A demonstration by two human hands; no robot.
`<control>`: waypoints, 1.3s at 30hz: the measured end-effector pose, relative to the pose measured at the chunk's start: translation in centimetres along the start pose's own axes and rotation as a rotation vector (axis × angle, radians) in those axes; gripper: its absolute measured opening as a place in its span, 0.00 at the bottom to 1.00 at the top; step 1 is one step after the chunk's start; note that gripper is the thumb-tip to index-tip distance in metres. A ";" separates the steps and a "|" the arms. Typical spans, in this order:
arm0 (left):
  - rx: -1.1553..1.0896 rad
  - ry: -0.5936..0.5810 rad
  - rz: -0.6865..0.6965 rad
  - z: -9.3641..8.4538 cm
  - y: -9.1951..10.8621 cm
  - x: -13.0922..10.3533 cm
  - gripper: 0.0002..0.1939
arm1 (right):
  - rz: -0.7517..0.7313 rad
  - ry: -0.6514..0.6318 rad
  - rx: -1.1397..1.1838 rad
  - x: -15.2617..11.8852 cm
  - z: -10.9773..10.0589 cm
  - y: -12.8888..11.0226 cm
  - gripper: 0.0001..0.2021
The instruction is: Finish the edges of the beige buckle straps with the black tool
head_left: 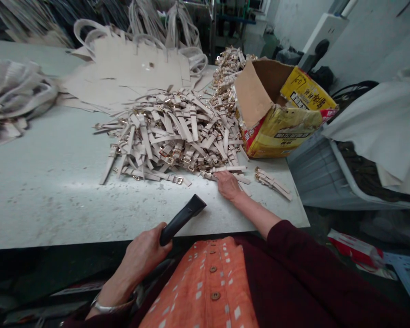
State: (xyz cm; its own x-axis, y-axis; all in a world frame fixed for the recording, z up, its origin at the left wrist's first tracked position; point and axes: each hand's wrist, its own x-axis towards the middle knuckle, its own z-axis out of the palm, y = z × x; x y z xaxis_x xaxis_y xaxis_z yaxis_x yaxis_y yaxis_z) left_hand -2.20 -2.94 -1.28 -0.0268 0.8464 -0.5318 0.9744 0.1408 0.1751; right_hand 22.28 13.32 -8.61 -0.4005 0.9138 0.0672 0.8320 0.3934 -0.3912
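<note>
My left hand (145, 250) is wrapped round a black nozzle-like handheld tool (182, 220), whose flat, slanted end points up and to the right above the table's front edge. My right hand (228, 184) is at the near right edge of a big heap of pale buckle straps (181, 130) with gold-coloured buckles. Its fingers are closed on a buckle strap (210, 175), though the fingertips are partly hidden. To the right of that hand, a few more straps (272, 183) lie apart from the heap.
A torn yellow cardboard box (283, 132) stands open at the table's right side. Behind the heap lie pale bag panels (123, 68) with handles. More pale strips (17, 95) are bundled at left. A grey bin (314, 171) sits beyond the right edge of the table (54, 196).
</note>
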 end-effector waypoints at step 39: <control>-0.001 -0.024 -0.033 -2.8 -1.2 -1.1 0.13 | -0.002 -0.240 0.467 -6.4 0.1 -2.9 0.20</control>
State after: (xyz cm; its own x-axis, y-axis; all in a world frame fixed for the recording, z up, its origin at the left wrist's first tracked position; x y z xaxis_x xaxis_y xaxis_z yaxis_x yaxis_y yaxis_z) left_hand -3.96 -2.57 1.40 -0.0531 0.8288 -0.5570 0.9730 0.1684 0.1578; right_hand 22.40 6.34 -7.99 -0.5243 0.8427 -0.1221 0.5932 0.2586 -0.7624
